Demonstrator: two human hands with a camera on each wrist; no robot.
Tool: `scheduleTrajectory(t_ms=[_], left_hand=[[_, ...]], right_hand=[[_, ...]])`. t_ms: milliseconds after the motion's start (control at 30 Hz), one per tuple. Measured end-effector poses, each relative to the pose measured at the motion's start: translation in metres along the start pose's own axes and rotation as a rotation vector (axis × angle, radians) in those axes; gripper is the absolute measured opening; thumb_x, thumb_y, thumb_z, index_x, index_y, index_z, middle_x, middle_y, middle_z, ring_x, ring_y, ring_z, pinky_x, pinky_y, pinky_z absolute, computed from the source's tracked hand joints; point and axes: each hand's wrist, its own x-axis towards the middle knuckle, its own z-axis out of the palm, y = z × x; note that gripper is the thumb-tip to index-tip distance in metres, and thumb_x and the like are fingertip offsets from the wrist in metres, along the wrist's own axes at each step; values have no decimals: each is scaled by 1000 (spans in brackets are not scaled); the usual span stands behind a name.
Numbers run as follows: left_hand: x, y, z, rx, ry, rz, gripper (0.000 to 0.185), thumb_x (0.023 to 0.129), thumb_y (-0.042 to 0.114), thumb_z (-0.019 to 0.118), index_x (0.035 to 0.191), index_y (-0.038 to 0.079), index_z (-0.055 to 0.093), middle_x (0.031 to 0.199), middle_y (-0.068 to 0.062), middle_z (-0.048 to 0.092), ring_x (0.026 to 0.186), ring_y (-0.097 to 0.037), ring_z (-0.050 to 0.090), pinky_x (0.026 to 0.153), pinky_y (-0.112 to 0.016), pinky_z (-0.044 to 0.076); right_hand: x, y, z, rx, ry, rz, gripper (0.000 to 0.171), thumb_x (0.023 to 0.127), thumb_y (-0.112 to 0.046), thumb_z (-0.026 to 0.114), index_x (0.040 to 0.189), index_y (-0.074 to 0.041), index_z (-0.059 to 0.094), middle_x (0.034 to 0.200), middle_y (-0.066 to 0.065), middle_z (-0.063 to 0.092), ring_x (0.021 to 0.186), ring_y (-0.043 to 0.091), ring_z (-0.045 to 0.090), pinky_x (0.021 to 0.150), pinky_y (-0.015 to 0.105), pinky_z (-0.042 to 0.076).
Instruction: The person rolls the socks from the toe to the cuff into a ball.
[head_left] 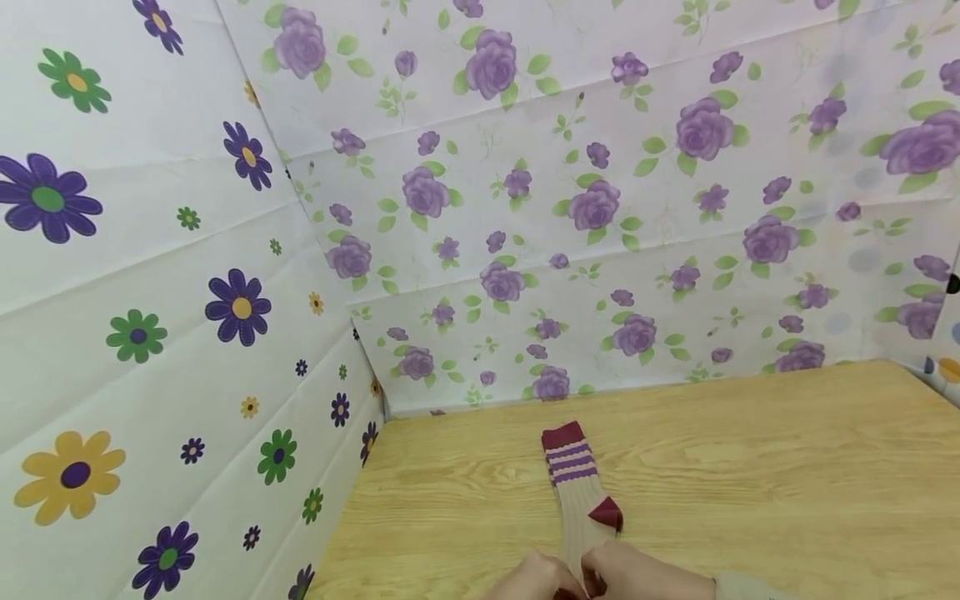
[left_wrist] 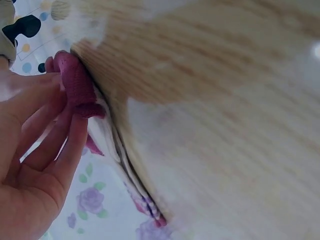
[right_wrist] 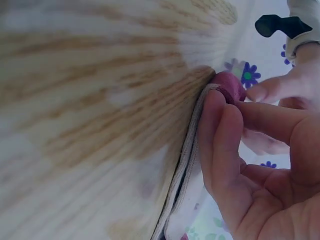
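Note:
A pair of beige ribbed socks (head_left: 577,500) lies stacked flat on the table, with maroon cuffs at the far end, purple stripes below them and a maroon heel pointing right. At the near end, my left hand (head_left: 536,577) and right hand (head_left: 637,573) meet over the toes. The left wrist view has the maroon toe (left_wrist: 77,82) folded over, pinched by my left thumb and fingers. From the other side my right hand (right_wrist: 265,165) pinches the same rolled toe end (right_wrist: 230,85), its fingertips along the sock's edge. In the head view, the hands mostly hide the toes.
The wooden table (head_left: 750,475) extends to both sides of the socks. A wall sheet with purple roses (head_left: 592,204) borders its back. Another sheet with coloured daisies (head_left: 240,308) stands along the left. Each wrist carries a dark strap-on piece (right_wrist: 282,26).

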Motion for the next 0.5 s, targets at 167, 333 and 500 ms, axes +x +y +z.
scheduleTrajectory(t_ms=[167,333,500], left_hand=[[0,0,0,96,-63,-10,15,88,21,69,98,14,77,87,10,70,77,17,51,65,1,38],[0,0,-2,114,-106,-2,13,91,24,67,96,18,77,81,16,68,69,18,47,62,0,38],[3,1,1,169,-91,64,11,92,28,64,90,22,73,73,20,61,60,18,39,57,1,36]], right_hand=[[3,3,-1,-46,-1,-39,21,87,-35,69,78,-18,62,63,-13,51,55,0,45,49,18,34],[3,1,-1,-85,9,-50,24,86,-42,69,78,-20,62,62,-14,49,54,0,44,48,19,34],[-2,-10,5,-38,37,-20,21,82,-43,73,78,-23,67,62,-11,56,53,2,48,46,21,36]])
